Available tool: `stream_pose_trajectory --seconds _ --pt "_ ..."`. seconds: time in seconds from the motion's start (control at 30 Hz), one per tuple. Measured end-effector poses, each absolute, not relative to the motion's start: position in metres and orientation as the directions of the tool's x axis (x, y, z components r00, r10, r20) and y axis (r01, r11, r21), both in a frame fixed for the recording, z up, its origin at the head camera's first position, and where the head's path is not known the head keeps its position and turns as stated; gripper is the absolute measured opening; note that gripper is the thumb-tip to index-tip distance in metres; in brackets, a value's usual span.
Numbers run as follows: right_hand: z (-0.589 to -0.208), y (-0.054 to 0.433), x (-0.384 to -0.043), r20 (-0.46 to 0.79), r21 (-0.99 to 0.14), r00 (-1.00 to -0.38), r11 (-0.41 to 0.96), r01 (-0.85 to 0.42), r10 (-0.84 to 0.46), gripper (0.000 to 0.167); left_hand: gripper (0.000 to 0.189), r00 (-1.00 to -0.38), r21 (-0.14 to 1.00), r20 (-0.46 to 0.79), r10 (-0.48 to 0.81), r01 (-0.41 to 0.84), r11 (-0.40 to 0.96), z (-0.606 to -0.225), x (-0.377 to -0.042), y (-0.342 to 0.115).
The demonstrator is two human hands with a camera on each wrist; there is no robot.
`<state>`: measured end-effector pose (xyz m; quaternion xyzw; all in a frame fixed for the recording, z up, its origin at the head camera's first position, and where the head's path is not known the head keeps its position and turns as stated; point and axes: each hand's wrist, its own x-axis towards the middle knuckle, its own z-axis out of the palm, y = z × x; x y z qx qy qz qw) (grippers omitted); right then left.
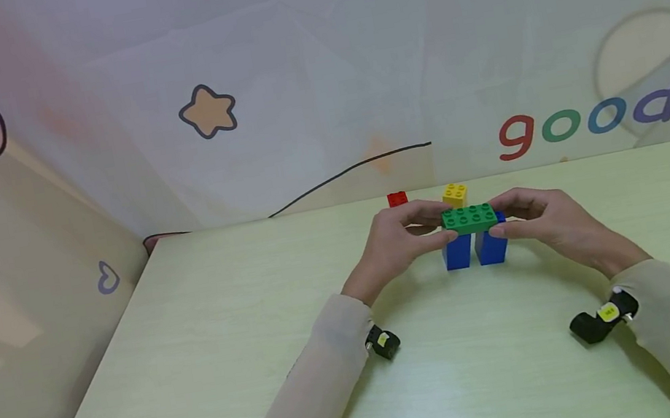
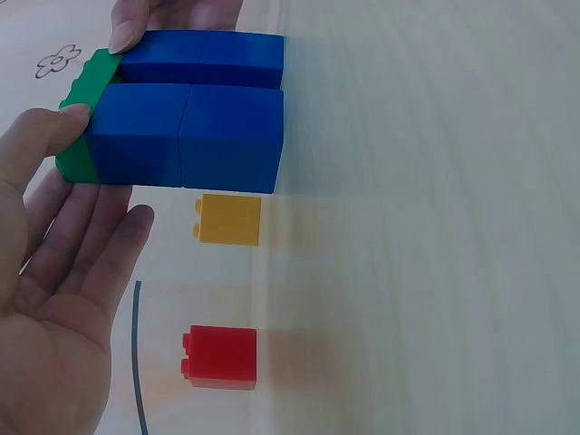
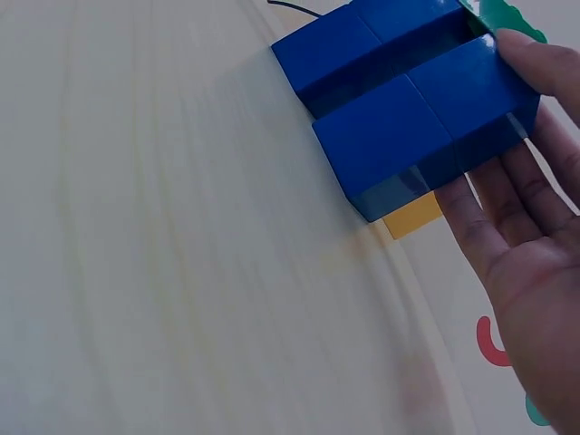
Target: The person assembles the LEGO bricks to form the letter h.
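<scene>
Two blue towers, each of two stacked blocks, stand side by side: the left blue tower point(image 1: 458, 253) and the right blue tower point(image 1: 491, 249). A green studded toy building block point(image 1: 468, 219) lies across their tops like a bridge. My left hand point(image 1: 403, 238) pinches the green block's left end, thumb in front, its other fingers behind. With my right hand point(image 1: 539, 219) I grip the right blue tower near its top, the thumb close to the green block's end. In the right wrist view, that hand's fingers reach behind the blue block point(image 3: 476, 91).
Behind the towers, near the table's back edge, stand a yellow block point(image 1: 455, 195) and, farther left, a red block point(image 1: 397, 198). A printed backdrop point(image 1: 316, 94) rises behind the pale table point(image 1: 231, 345). Each wrist carries a small black camera.
</scene>
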<state>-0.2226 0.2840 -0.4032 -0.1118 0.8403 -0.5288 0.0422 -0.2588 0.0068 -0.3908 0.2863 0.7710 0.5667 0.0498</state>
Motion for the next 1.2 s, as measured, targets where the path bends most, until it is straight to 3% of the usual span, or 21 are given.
stream_pose_trajectory --seconds 0.6,1.2 --pt "-0.4033 0.2868 -0.223 0.041 -0.865 -0.971 0.478 -0.152 -0.235 0.049 0.037 -0.832 0.905 0.246 0.498 0.381 0.19 -0.3881 -0.2557 0.0068" --pt "-0.4077 0.2844 -0.2248 0.03 -0.9 -0.969 0.415 -0.134 -0.246 0.049 0.035 -0.83 0.93 0.23 0.508 0.341 0.136 -0.3947 -0.2612 0.0041"
